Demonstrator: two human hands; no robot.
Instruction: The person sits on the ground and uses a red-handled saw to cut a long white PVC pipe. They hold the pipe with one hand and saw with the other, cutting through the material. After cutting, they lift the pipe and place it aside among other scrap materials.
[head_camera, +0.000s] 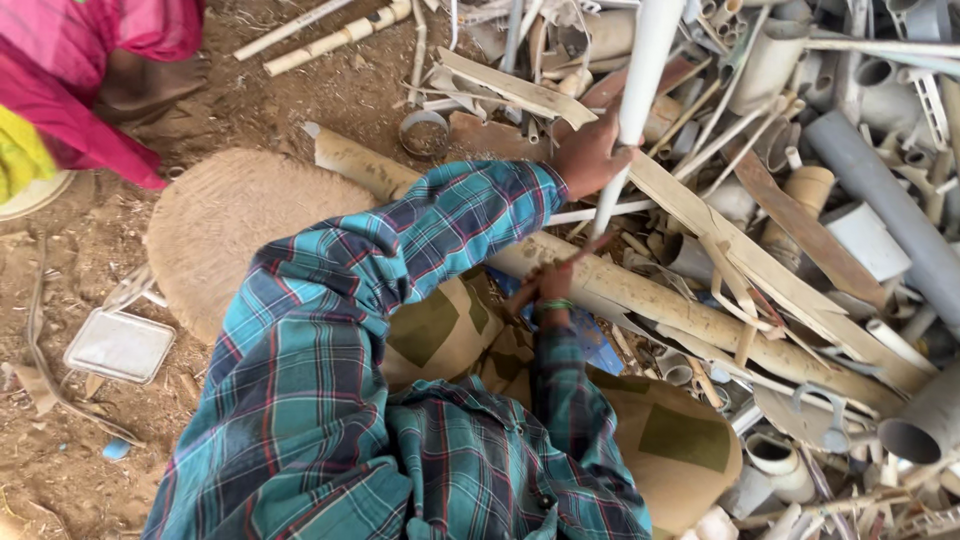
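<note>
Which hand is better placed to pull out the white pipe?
Left, probably: the left hand has its grip around the white pipe; the right hand is lower, at the long beige pipe.

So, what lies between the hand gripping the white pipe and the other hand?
Head view: a thin white rod and the long beige pipe lie between the left hand, on the white pipe, and the right hand.

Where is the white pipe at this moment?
In the head view, upper middle, the white pipe stands upright, gripped by the left hand above the long tan pipe.
</note>
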